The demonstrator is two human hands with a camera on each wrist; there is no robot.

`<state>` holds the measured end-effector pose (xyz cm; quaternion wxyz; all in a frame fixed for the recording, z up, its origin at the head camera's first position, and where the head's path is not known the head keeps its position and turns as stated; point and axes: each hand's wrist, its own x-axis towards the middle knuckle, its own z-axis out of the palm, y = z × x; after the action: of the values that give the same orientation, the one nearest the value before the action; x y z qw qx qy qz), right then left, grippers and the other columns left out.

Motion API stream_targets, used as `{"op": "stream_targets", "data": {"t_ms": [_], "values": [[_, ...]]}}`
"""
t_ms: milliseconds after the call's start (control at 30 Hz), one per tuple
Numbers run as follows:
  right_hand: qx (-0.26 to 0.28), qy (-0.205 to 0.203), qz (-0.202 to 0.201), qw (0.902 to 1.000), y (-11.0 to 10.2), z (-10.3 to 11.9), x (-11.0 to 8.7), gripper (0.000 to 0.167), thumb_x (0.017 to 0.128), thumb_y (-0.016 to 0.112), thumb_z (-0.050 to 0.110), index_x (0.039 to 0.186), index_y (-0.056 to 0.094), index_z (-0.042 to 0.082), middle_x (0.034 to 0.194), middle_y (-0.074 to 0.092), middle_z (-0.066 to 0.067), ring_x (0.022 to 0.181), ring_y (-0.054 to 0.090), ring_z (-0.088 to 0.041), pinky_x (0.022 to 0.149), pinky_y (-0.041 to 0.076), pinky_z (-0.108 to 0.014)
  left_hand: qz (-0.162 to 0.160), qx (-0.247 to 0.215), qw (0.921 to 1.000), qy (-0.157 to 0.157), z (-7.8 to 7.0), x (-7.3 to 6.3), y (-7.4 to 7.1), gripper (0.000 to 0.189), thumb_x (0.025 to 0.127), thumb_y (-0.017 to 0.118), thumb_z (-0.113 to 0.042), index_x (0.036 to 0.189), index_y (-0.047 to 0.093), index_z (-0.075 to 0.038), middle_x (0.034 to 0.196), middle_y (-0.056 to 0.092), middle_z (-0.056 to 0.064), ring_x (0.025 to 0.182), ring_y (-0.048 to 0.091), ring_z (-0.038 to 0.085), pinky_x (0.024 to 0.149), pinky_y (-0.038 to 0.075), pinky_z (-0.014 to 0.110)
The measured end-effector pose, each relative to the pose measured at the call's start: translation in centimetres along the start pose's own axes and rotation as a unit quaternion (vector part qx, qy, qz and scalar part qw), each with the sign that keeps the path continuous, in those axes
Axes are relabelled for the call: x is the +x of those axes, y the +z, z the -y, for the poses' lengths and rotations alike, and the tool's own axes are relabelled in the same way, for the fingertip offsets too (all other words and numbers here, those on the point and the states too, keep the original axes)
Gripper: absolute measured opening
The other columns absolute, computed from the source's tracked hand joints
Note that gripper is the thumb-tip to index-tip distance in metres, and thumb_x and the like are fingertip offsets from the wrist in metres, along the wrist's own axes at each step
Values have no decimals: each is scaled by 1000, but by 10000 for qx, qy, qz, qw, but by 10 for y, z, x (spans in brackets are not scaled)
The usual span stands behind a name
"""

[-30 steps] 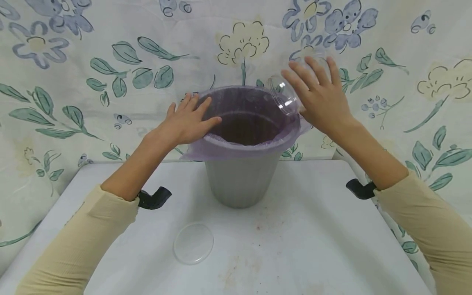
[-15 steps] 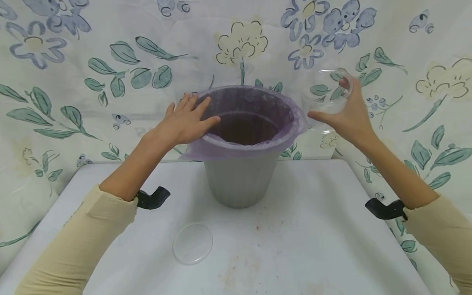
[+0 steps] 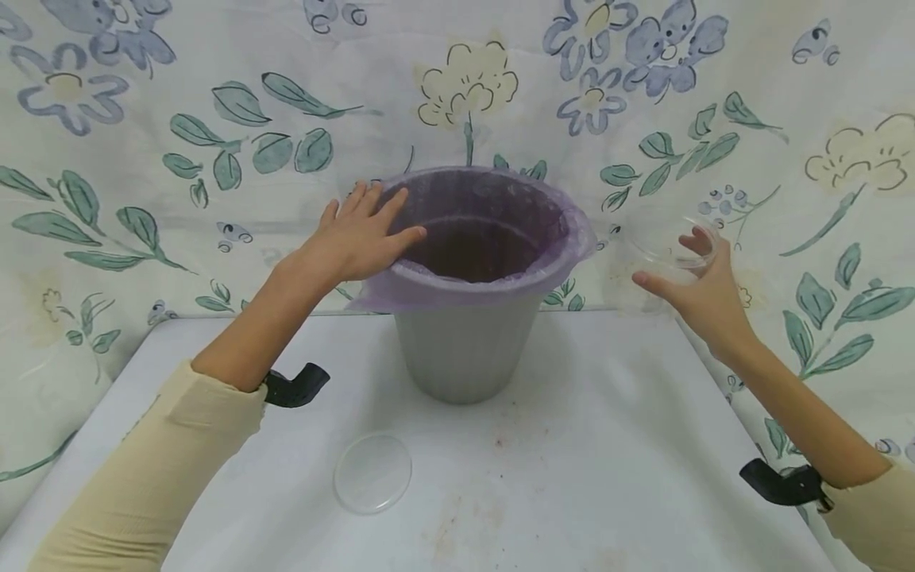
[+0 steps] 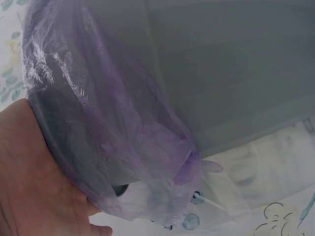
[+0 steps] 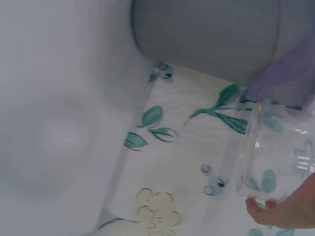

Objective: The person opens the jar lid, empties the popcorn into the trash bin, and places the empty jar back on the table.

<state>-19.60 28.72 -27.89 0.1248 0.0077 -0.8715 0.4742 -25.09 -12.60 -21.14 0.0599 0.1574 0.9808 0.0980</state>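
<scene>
My left hand (image 3: 357, 242) rests on the left rim of a grey bin (image 3: 465, 349), its fingers spread and fairly straight. A thin purple bin liner (image 3: 500, 292) is folded over the rim. In the left wrist view, the palm lies against the liner (image 4: 118, 113). Right of the bin, my right hand (image 3: 715, 298) grips a clear plastic container (image 3: 654, 266), apart from the bin and with its mouth facing up. The right wrist view shows the see-through container (image 5: 270, 152) with a few small yellowish specks on its wall. The bin's bottom is dark inside.
A clear round lid (image 3: 372, 473) lies flat on the white table (image 3: 608, 477), in front of the bin. Reddish-brown specks and smears mark the table near it. Floral cloth (image 3: 286, 48) hangs close behind. Black wrist mounts jut from both forearms.
My right hand has turned the container from tilted over the bin's rim to mouth up, moving it right and lower. The left hand stays on the rim.
</scene>
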Motion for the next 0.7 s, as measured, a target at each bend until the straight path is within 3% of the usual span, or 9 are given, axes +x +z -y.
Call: {"op": "stream_targets", "data": {"t_ms": [200, 467, 700], "values": [[-108, 34, 224, 9997, 7, -31, -28, 106, 90, 77, 32, 159, -1, 14, 162, 16, -17, 142, 25, -44, 103, 34, -67, 6, -1, 10000, 24, -2, 1, 1, 79, 103, 26, -59, 161, 1, -12, 163, -9, 22, 148, -18, 37, 114, -9, 61], [-345, 18, 380, 9987, 23, -63, -63, 107, 86, 81, 27, 158, 5, 6, 152, 27, -27, 128, 38, -45, 95, 40, -58, -1, 32, 10000, 19, -2, 1, 1, 79, 103, 26, -59, 161, 1, -12, 163, -10, 22, 148, -18, 37, 114, -9, 62], [-646, 134, 709, 9953, 40, -91, -89, 110, 82, 84, 29, 157, 8, 3, 147, 33, -28, 129, 39, -49, 94, 43, -63, 7, -5, 10000, 0, -2, 0, 2, 78, 103, 26, -60, 161, 0, -13, 163, -10, 22, 148, -18, 37, 113, -9, 62]]}}
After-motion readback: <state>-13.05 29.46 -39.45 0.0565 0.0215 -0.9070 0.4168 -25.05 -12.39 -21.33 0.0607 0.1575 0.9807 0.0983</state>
